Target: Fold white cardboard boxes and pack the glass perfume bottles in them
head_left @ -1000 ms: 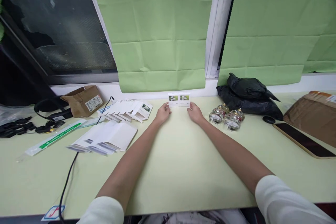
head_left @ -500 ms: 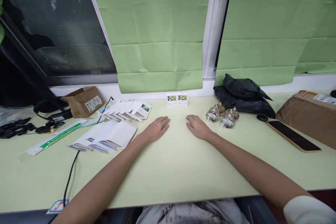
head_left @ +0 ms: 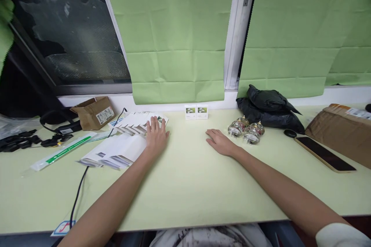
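Clock face taken flat on the tabletop [head_left: 187, 189], centred between the hands, twelve toward the window. Change noted: the left hand [head_left: 157, 135] had swung out to ten o'clock, over the near end of the row of overlapping white boxes [head_left: 131, 122], whereas half a second earlier it lay on bare table; the right hand [head_left: 220, 143] had hardly shifted. A second earlier both hands flanked the pair of small white boxes [head_left: 194, 113], which stood upright side by side at twelve o'clock with neither hand on it. Judged from this, handling of the pair had paused, and attention had probably passed to the row. Left fingers were extended and spread, with no grasp visible (whether they touched the end box could not be told). The right hand lay palm down at three o'clock, fingers loosely extended, holding nothing visible. The white flat packs [head_left: 111, 149] lay at nine o'clock, left of the left wrist and nearer the body than the row. The clear baubles [head_left: 251, 136] sat just beyond the right hand, at two o'clock from it, apart from its fingers.
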The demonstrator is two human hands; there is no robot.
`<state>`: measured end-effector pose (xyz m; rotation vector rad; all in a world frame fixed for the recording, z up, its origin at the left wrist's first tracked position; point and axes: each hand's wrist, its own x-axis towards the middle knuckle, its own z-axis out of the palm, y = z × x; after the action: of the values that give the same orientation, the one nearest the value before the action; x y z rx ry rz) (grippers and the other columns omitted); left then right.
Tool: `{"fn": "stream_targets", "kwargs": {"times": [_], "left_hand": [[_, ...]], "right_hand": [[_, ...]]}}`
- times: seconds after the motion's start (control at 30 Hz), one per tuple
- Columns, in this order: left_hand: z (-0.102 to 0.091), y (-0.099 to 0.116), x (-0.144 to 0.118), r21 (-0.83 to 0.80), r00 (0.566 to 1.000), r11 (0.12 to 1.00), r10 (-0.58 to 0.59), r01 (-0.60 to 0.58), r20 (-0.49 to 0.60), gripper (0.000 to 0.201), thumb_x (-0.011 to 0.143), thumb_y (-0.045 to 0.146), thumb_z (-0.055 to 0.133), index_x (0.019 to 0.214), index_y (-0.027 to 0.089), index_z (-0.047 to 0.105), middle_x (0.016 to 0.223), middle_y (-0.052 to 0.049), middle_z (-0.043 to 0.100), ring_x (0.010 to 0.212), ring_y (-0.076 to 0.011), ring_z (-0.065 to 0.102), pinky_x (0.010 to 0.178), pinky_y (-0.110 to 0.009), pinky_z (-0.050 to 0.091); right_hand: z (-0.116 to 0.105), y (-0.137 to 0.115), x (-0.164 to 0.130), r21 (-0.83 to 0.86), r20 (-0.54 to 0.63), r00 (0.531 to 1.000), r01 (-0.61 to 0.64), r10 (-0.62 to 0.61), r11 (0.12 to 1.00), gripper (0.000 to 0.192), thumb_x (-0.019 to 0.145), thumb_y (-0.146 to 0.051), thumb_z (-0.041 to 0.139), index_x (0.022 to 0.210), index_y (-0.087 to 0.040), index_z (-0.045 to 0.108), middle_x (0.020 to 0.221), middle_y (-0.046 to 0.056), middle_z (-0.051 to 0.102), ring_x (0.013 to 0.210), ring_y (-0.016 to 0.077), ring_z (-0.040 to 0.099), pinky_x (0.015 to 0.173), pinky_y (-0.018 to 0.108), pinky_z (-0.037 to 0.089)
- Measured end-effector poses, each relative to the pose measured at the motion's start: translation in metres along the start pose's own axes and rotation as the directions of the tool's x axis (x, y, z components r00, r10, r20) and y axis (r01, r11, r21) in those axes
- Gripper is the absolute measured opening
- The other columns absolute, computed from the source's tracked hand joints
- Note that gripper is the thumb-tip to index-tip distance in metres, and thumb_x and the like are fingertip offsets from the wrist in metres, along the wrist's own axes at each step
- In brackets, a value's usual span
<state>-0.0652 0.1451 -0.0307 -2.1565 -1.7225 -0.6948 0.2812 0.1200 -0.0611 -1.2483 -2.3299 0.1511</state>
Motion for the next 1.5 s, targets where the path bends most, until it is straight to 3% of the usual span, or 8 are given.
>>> {"fn": "stream_targets", "kwargs": {"times": [0.27,0.5,0.6,0.7,0.93,1.17,1.4,1.5], "left_hand": [[-0.002,0.006,-0.007,0.294,0.997,0.956,-0.031,0.011,0.066,0.055,0.103,0.044,0.046,0.143,0.010,0.060,0.151,-0.025,0.056,0.157,-0.0457,0.025,0.123,-0.071,0.010],[-0.012,0.035,-0.013,-0.004,0.968,0.978,0.205,-0.207,0.143,0.052,0.107,0.052,0.039,0.136,0.019,0.066,0.128,-0.018,0.068,0.127,-0.0379,0.060,0.116,-0.059,0.036],[-0.024,0.048,-0.017,-0.334,0.885,0.878,0.421,-0.342,0.200,0.047,0.109,0.050,0.036,0.134,0.026,0.067,0.125,-0.010,0.068,0.115,-0.0268,0.066,0.105,-0.042,0.050],[-0.030,0.058,-0.022,-0.498,0.854,0.793,0.489,-0.351,0.177,0.042,0.111,0.042,0.032,0.132,0.030,0.067,0.126,-0.006,0.067,0.115,-0.0224,0.066,0.097,-0.035,0.054],[-0.017,0.057,-0.027,-0.512,0.860,0.784,0.487,-0.351,0.155,0.040,0.108,0.030,0.041,0.146,0.031,0.053,0.163,-0.003,0.045,0.145,-0.0242,0.050,0.119,-0.043,0.045],[-0.014,0.054,-0.027,-0.540,0.855,0.769,0.494,-0.344,0.160,0.051,0.104,0.022,0.045,0.154,0.033,0.045,0.168,-0.001,0.038,0.152,-0.0222,0.043,0.126,-0.042,0.039],[-0.019,0.054,-0.026,-0.553,0.860,0.769,0.482,-0.322,0.170,0.060,0.100,0.015,0.046,0.157,0.035,0.043,0.159,-0.005,0.045,0.116,-0.0210,0.069,0.101,-0.035,0.057],[-0.020,0.053,-0.024,-0.555,0.861,0.762,0.486,-0.334,0.149,0.054,0.101,0.015,0.045,0.151,0.033,0.050,0.152,-0.005,0.052,0.123,-0.0221,0.066,0.106,-0.036,0.053]], "right_hand": [[0.001,0.000,0.000,-0.048,0.004,1.000,0.009,-0.009,0.999,0.043,0.108,-0.036,0.044,0.143,-0.014,0.056,0.147,0.019,0.058,0.141,0.0321,0.050,0.120,0.051,0.040],[0.003,0.003,0.000,-0.050,-0.006,0.999,0.031,-0.031,0.998,0.041,0.107,-0.035,0.045,0.142,-0.014,0.056,0.146,0.019,0.059,0.139,0.0330,0.050,0.118,0.053,0.041],[0.003,0.004,0.000,-0.042,-0.016,0.999,0.032,-0.033,0.999,0.040,0.107,-0.035,0.047,0.141,-0.016,0.057,0.144,0.018,0.060,0.137,0.0324,0.052,0.117,0.053,0.043],[0.002,0.002,0.001,-0.027,-0.024,0.998,0.052,-0.052,0.998,0.037,0.107,-0.031,0.047,0.140,-0.017,0.056,0.142,0.017,0.061,0.134,0.0310,0.054,0.114,0.051,0.044],[-0.003,-0.004,-0.001,0.067,-0.094,0.995,0.047,-0.040,0.997,0.039,0.105,-0.024,0.048,0.143,-0.018,0.052,0.132,0.014,0.067,0.128,0.0302,0.056,0.110,0.051,0.048],[-0.005,-0.022,-0.002,0.178,-0.227,0.971,0.119,-0.077,0.977,0.039,0.106,-0.022,0.044,0.143,-0.026,0.054,0.133,0.011,0.065,0.127,0.0276,0.059,0.110,0.052,0.050],[-0.006,-0.028,-0.004,0.194,-0.141,0.978,0.180,-0.154,0.964,0.040,0.105,-0.028,0.051,0.144,-0.026,0.058,0.149,0.011,0.055,0.137,0.0269,0.055,0.118,0.050,0.046],[-0.005,-0.031,-0.004,0.191,-0.111,0.981,0.177,-0.158,0.966,0.044,0.105,-0.033,0.054,0.148,-0.027,0.055,0.152,0.011,0.054,0.139,0.0274,0.054,0.119,0.050,0.045]]}}
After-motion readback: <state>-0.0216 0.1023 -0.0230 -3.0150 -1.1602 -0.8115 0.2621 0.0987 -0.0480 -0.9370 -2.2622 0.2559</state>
